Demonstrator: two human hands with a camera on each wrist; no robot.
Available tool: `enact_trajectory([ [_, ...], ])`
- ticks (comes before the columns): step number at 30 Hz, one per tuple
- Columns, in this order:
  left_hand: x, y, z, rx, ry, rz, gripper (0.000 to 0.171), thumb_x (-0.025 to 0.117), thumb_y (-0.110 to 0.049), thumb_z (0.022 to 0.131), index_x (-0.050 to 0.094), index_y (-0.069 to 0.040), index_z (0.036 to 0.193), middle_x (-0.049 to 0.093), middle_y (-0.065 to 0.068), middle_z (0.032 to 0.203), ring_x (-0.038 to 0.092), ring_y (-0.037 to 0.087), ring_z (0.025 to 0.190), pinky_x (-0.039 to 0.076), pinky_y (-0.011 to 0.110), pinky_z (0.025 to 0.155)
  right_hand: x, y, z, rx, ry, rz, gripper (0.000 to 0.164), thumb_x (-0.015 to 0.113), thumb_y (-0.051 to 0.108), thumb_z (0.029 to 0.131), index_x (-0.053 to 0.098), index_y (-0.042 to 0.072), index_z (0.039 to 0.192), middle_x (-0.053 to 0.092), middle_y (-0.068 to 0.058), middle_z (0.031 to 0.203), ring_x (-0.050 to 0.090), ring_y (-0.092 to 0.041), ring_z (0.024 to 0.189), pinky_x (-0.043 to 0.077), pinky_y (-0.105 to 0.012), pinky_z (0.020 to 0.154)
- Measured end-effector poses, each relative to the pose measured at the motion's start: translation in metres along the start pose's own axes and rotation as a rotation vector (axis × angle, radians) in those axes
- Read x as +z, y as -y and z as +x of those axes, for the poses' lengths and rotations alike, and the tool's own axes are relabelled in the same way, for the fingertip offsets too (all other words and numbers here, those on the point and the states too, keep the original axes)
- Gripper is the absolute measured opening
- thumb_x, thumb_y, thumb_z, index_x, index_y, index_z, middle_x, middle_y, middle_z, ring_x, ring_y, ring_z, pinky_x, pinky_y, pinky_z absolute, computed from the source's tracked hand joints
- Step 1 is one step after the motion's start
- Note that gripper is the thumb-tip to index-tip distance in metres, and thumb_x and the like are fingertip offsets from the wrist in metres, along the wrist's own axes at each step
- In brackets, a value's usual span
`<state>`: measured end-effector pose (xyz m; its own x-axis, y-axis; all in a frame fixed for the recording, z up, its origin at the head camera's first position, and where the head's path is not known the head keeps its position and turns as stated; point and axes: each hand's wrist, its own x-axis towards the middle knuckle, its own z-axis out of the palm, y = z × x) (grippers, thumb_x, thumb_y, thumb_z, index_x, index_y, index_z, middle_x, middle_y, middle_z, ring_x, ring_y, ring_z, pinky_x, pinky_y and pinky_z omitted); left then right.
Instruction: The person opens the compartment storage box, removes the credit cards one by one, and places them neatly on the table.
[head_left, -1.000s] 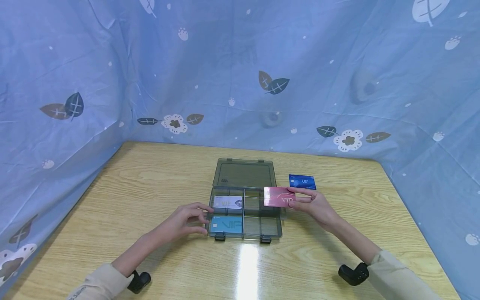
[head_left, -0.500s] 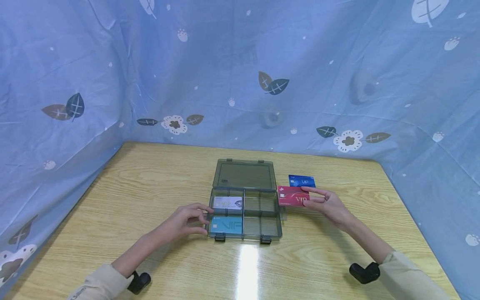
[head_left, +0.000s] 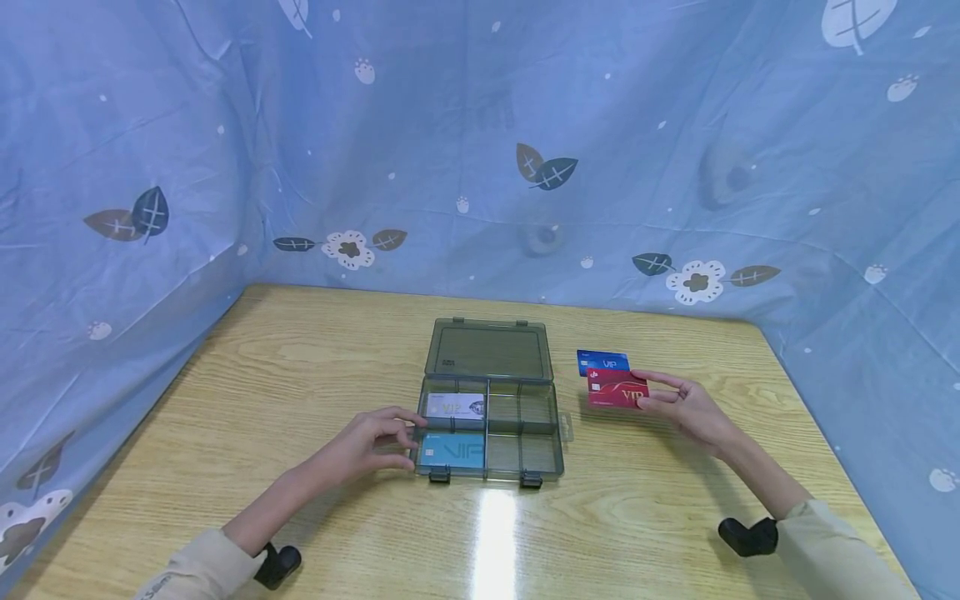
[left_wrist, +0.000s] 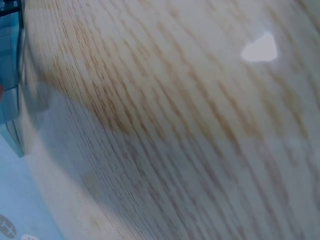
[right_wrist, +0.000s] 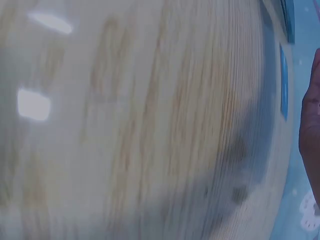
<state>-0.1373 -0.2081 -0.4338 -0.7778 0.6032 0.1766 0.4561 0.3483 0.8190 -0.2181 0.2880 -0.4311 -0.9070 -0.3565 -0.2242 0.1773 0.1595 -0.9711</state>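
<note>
In the head view a smoky see-through divided box (head_left: pixel 522 433) lies on the table with its lid (head_left: pixel 489 350) folded back. A white VIP card (head_left: pixel 456 406) is in the back left compartment and a teal VIP card (head_left: pixel 452 450) in the front left one. My left hand (head_left: pixel 367 446) touches the box's left edge with relaxed, bent fingers. My right hand (head_left: pixel 693 414) pinches a red VIP card (head_left: pixel 611 390) by its right end, out to the right of the box. Behind the red card lies a blue VIP card (head_left: pixel 603 360), partly covered by it.
The wooden table (head_left: pixel 360 533) meets a blue patterned cloth (head_left: pixel 465 125) at the back and sides. A clear tab (head_left: pixel 566 427) sticks out from the box's right side. In the left wrist view part of the box (left_wrist: pixel 9 60) shows at the left edge.
My right hand has carried the red card rightward, from over the box's back right compartment to in front of the blue card. The left hand and the box have stayed put.
</note>
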Motion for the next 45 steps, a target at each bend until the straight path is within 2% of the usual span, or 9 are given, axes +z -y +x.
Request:
enact_trajectory([
  [4,0.0,-0.001,0.0,0.003,0.0,0.0,0.017,0.075,-0.011,0.08,0.058,-0.011,0.08,0.056,0.021,0.124,0.069,0.023,0.095,0.059,0.029,0.082,-0.015,-0.002,-0.002,0.021,-0.004,-0.013,0.037,0.062,0.011,0.095,0.061,0.034,0.124,0.072,0.005,0.101,0.061,-0.004,0.086,0.033,-0.019,0.047],
  [6,0.0,0.0,0.0,0.004,0.0,-0.002,0.017,0.075,-0.012,0.08,0.058,-0.011,0.08,0.056,0.022,0.124,0.069,0.024,0.095,0.059,0.029,0.082,-0.022,-0.004,-0.003,0.021,0.003,0.002,0.037,0.061,0.009,0.095,0.062,0.035,0.121,0.071,0.007,0.102,0.06,-0.004,0.087,0.034,-0.02,0.047],
  [9,0.0,0.0,0.0,0.005,0.001,-0.005,0.016,0.075,-0.013,0.081,0.058,-0.011,0.081,0.056,0.021,0.124,0.069,0.024,0.095,0.059,0.029,0.082,-0.034,-0.007,-0.006,0.015,0.03,0.028,0.038,0.06,0.007,0.096,0.063,0.036,0.12,0.069,0.009,0.105,0.06,-0.002,0.096,0.052,-0.014,0.068],
  [11,0.0,0.0,0.0,0.008,0.0,-0.007,0.016,0.074,-0.013,0.081,0.059,-0.01,0.081,0.056,0.022,0.124,0.069,0.025,0.095,0.059,0.03,0.082,-0.042,-0.011,-0.006,0.002,0.053,0.05,0.04,0.058,0.005,0.096,0.063,0.036,0.121,0.069,0.009,0.107,0.061,-0.003,0.099,0.056,-0.019,0.081],
  [12,0.0,0.0,0.001,0.008,0.0,-0.007,0.016,0.074,-0.013,0.081,0.058,-0.01,0.081,0.056,0.022,0.124,0.069,0.025,0.095,0.059,0.03,0.082,-0.045,-0.012,-0.006,-0.002,0.059,0.057,0.04,0.058,0.005,0.096,0.064,0.037,0.119,0.069,0.009,0.107,0.061,-0.003,0.099,0.056,-0.019,0.082],
  [20,-0.001,-0.001,0.001,0.002,0.0,0.002,0.017,0.075,-0.014,0.081,0.058,-0.011,0.08,0.057,0.021,0.123,0.069,0.024,0.095,0.059,0.028,0.082,-0.069,-0.014,-0.011,-0.013,0.082,0.104,0.043,0.055,0.001,0.097,0.063,0.036,0.12,0.07,0.005,0.105,0.065,-0.006,0.095,0.057,-0.018,0.077],
  [27,-0.001,-0.002,0.001,-0.014,0.001,0.012,0.016,0.075,-0.014,0.08,0.059,-0.011,0.08,0.057,0.02,0.124,0.069,0.023,0.094,0.059,0.029,0.083,-0.088,-0.018,-0.012,-0.008,0.108,0.17,0.046,0.05,-0.003,0.098,0.064,0.034,0.121,0.07,0.002,0.107,0.068,-0.01,0.095,0.057,-0.02,0.081],
  [34,-0.001,-0.002,0.002,-0.016,-0.001,0.02,0.016,0.075,-0.015,0.081,0.059,-0.011,0.08,0.057,0.019,0.123,0.069,0.021,0.094,0.059,0.028,0.083,-0.098,-0.023,-0.011,0.034,0.091,0.02,0.044,0.054,0.002,0.097,0.057,0.028,0.132,0.061,0.016,0.113,0.061,-0.001,0.101,0.055,-0.019,0.084],
  [45,-0.001,-0.001,0.001,-0.008,0.002,0.013,0.016,0.075,-0.016,0.081,0.06,-0.012,0.081,0.057,0.019,0.123,0.069,0.021,0.094,0.059,0.029,0.083,-0.109,-0.023,-0.006,0.045,0.066,0.011,0.045,0.054,0.003,0.097,0.06,0.037,0.125,0.07,0.007,0.104,0.063,-0.002,0.097,0.057,-0.019,0.078],
])
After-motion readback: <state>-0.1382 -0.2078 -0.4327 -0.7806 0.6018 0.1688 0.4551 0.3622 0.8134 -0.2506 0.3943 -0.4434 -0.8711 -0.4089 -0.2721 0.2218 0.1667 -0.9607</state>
